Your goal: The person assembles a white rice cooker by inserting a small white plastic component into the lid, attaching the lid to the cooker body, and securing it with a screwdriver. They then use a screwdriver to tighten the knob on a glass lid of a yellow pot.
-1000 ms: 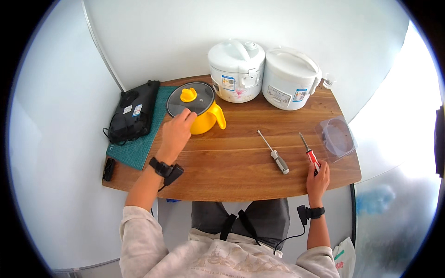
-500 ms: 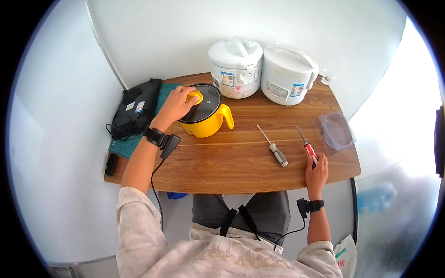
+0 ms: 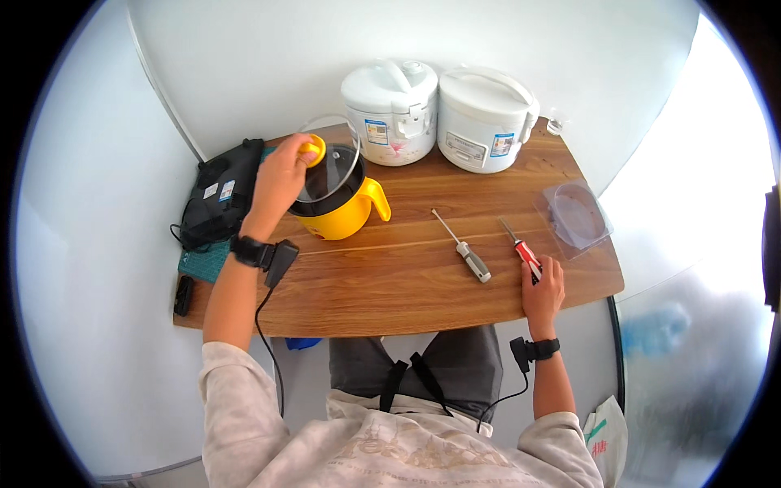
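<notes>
Plainly, 1 Hand Is on the Pot Lid and 1 Is on a Screwdriver

From the head view, I can see the left hand (image 3: 281,180) grasping the yellow knob (image 3: 316,150) of the glass lid (image 3: 337,174), with the fingers curled round it. The lid sits at a slant over the mouth of the yellow pot (image 3: 332,223), raised off a flat fit; whether its lower edge touches the pot's rim, I can't tell, because the hand and the glass get in the way. The pot itself stands upright towards the left of the wooden table (image 3: 382,297), its handle (image 3: 376,198) pointing right.

The right hand (image 3: 544,290) is closed round the end of a red-and-white screwdriver (image 3: 527,258) near the table's front edge, and the shaft points away from the person. Just to its left lies a grey-handled screwdriver (image 3: 472,262), untouched, angled much the same way. A clear plastic container (image 3: 579,215) sits to the right of the 2 tools.

At the back, 2 white rice cookers, 1 with a flower print (image 3: 390,114) and 1 plainer (image 3: 484,122), stand side by side with their lids down. Left of the pot, a black appliance (image 3: 224,195) lies partly on a green mat (image 3: 206,262), and a small black object (image 3: 184,296) rests at the table's left front corner. Each wrist wears a black strap (image 3: 252,252).
</notes>
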`<state>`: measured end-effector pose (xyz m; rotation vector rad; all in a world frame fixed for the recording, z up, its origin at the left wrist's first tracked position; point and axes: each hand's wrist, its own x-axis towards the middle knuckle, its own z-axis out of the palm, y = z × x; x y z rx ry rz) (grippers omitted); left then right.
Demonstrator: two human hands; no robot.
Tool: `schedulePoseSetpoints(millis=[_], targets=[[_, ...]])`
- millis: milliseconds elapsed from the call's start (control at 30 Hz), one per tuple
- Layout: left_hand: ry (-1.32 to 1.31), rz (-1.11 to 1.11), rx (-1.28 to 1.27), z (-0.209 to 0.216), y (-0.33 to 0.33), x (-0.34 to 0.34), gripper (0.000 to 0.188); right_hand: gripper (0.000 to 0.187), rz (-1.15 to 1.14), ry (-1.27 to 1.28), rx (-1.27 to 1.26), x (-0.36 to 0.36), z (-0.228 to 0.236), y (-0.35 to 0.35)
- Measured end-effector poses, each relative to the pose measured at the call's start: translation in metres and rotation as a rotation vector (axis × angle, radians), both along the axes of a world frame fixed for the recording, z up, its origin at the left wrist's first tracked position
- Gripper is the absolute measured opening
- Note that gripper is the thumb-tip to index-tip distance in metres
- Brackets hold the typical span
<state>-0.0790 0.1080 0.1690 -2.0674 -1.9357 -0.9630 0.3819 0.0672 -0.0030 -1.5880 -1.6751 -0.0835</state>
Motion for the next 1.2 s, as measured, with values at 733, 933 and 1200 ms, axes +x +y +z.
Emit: schedulePoseSetpoints(millis=[733, 933, 1200], targets=[[-1.47, -0.676, -0.97, -0.147, -0.032, 0.108, 0.042, 0.04, -0.079, -0.221, 0.037, -0.005, -0.003, -0.002], [-1.629, -0.655, -1.016, -0.17, -0.02, 0.111, 0.047, 0.038, -0.077, -0.238, 0.091, -0.008, -0.004, -0.003], [-1.627, -0.596, -0.973, -0.16, -0.031, 0.115, 0.051, 0.038, -0.03, -0.253, 0.211, -0.008, -0.013, -0.004]])
